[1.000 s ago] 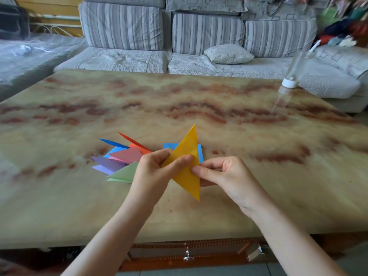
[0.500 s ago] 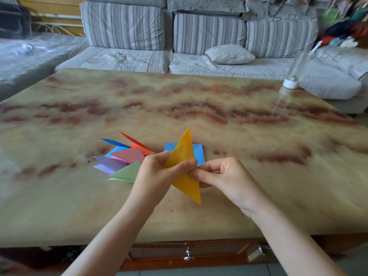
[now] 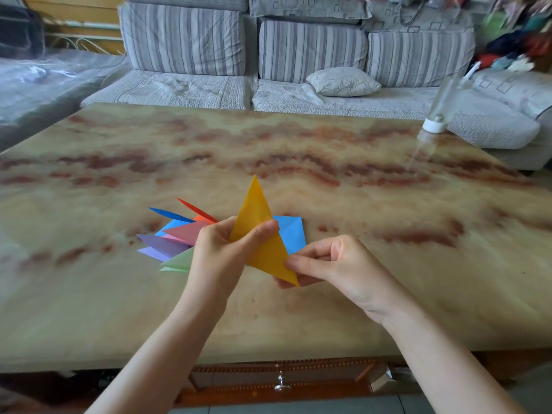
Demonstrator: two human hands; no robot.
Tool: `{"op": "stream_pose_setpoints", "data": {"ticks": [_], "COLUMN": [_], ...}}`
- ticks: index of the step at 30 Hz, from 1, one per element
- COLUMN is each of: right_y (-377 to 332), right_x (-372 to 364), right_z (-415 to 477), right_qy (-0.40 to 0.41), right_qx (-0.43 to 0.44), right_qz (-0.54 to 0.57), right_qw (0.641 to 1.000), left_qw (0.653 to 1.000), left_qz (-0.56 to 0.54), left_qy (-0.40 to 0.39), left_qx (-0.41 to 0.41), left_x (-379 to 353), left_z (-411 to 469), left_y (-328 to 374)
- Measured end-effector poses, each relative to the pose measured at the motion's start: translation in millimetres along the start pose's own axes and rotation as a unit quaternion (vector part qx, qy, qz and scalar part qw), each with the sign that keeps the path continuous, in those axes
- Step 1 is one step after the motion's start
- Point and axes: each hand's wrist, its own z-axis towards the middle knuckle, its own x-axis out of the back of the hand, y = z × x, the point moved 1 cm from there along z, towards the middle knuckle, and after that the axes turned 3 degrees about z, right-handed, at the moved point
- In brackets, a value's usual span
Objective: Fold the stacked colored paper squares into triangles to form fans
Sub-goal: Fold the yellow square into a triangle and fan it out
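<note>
Here, in the head view, the yellow triangle is held up just in front of the blue square, which lies flat on the table. The left hand pinches the triangle's middle and the right hand pinches its lower tip. Left of the blue square lies a fan of folded triangles. Most of the folding looks done. The yellow piece has yet to join the fan, and the blue square, one sheet or several, awaits folding.
</note>
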Motion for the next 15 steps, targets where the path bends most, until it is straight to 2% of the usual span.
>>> {"op": "stream_pose_setpoints", "data": {"ticks": [11,15], "right_y": [-0.7,0.1], "right_x": [5.9,9.3], "right_z": [-4.5,-2.3], "right_qy": [-0.022,0.036], "right_qx": [-0.02,0.009], "right_qz": [-0.015,-0.046], "right_qw": [0.999,0.998], "left_qw": [0.997,0.997], "left_qz": [-0.022,-0.033], "left_qy": [0.048,0.056], "left_qx": [0.049,0.052], "left_x": [7.0,10.2], "left_z": [5.5,8.0], "left_y": [3.6,6.2]}}
